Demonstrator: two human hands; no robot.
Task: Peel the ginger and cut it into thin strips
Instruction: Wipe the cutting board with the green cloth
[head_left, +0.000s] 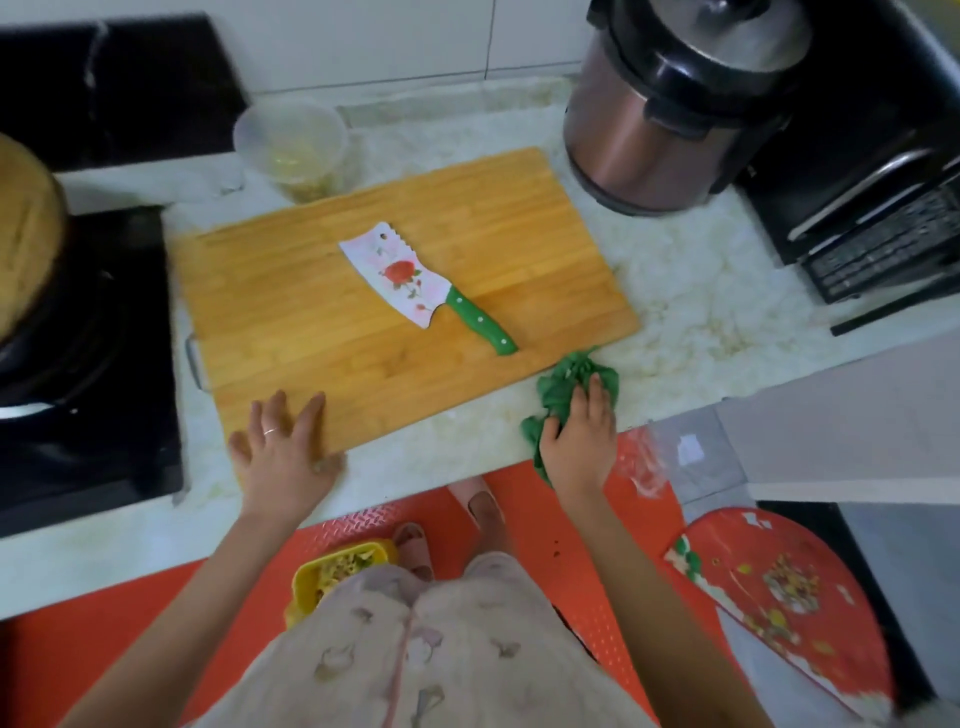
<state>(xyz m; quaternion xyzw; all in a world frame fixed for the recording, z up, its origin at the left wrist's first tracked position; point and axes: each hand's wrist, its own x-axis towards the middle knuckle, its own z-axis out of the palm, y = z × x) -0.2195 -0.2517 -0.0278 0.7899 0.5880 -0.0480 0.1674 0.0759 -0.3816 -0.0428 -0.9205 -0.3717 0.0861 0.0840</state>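
No ginger visible; knife (426, 286) lies unused on board (519, 234), left hand (283, 452) flat on it, right hand (579, 436) pressing a cloth (566, 374).

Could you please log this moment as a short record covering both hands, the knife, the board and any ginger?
left hand: flat on the cutting board, at its near edge
right hand: pressing a green cloth on the counter, beside the board
knife: lying flat mid-board, untouched, green handle toward the right hand
ginger: none visible
behind board: clear plastic container, pressure cooker
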